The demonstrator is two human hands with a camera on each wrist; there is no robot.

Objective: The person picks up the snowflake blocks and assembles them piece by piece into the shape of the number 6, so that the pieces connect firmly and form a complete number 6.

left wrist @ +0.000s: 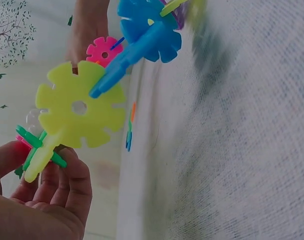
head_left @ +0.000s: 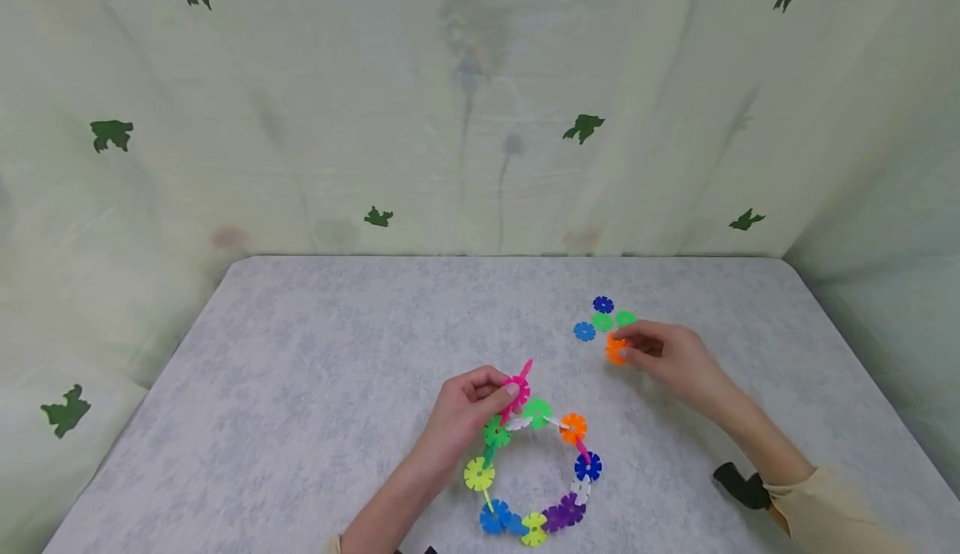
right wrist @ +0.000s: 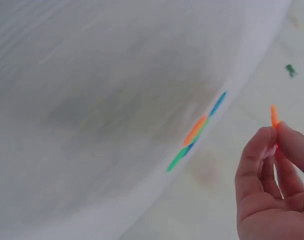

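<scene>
Slotted, flower-shaped plastic discs are linked in a closed ring of mixed colours, including a lime-yellow disc (head_left: 479, 474) and a blue disc (head_left: 494, 517). At the ring's upper left, my left hand (head_left: 468, 408) pinches a pink disc (head_left: 517, 391) between thumb and fingers; another pink piece (head_left: 527, 367) juts up from it. The left wrist view has the lime disc large in front of that hand, partly hiding it. Over at the back right, my right hand (head_left: 678, 362) pinches an orange disc (right wrist: 274, 115), edge-on in the right wrist view.
Loose discs lie by the right hand: a dark blue disc (head_left: 603, 304), a green disc (head_left: 602, 321), a blue disc (head_left: 584, 331) and others. A black object (head_left: 741, 486) lies beside the right sleeve. A leaf-patterned curtain (head_left: 480, 121) borders the grey table (head_left: 300, 371).
</scene>
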